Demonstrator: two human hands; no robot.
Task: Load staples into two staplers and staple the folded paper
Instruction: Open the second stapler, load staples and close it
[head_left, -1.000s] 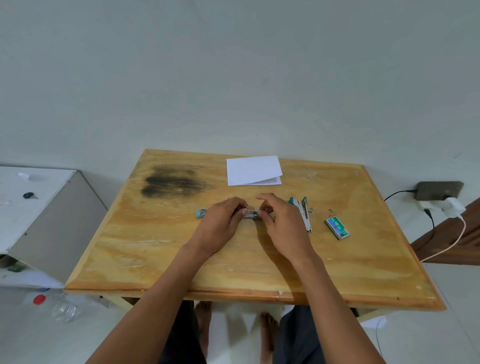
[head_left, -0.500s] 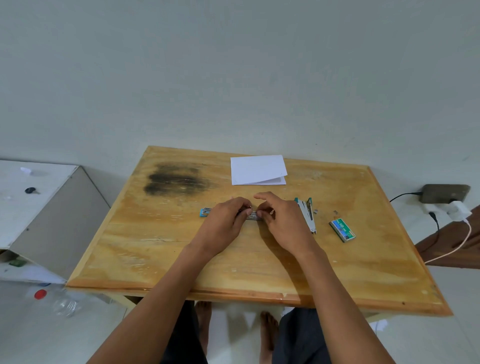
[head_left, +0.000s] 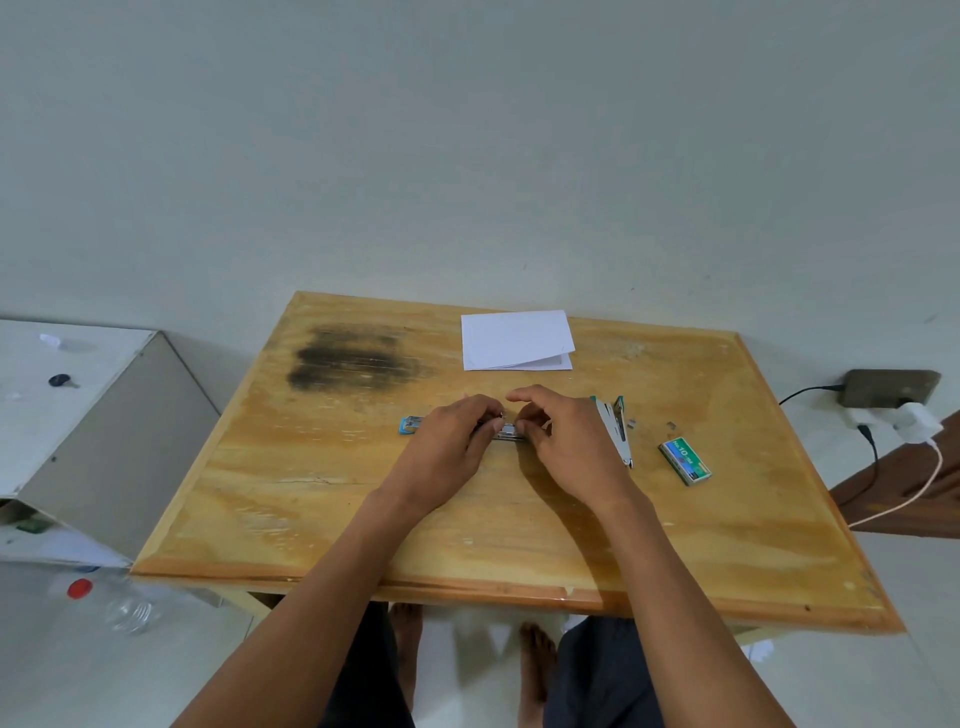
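Mid-table, both hands meet over a stapler (head_left: 415, 424) that lies lengthwise on the table (head_left: 519, 530); its blue end sticks out past the left hand (head_left: 447, 449), and a strip of bare metal shows between the two sets of fingertips; the rest is hidden under the hands. The left hand is curled narrow and pins the body down, thumb and forefinger on it; the right hand (head_left: 563, 449) is pinched small at the metal part, and whether it holds a staple strip or only the rail is too small to tell. By my reading the step in hand is loading this first stapler; the next move calls for seating the strip straight in the channel and closing the top without letting the body slide, so the left hand should keep its hold.

Just right of the right hand a second stapler (head_left: 613, 434) lies sprung open, white and metal with a teal tip, seemingly waiting its turn; a few loose staple bits (head_left: 672, 425) lie beside it, and a green staple box (head_left: 684, 461) sits nearer the right edge. At the far edge rests the folded paper (head_left: 517, 340), white, flat, its layers fanned slightly at the near corner, well apart from the hands and not yet stapled so far as I can see.
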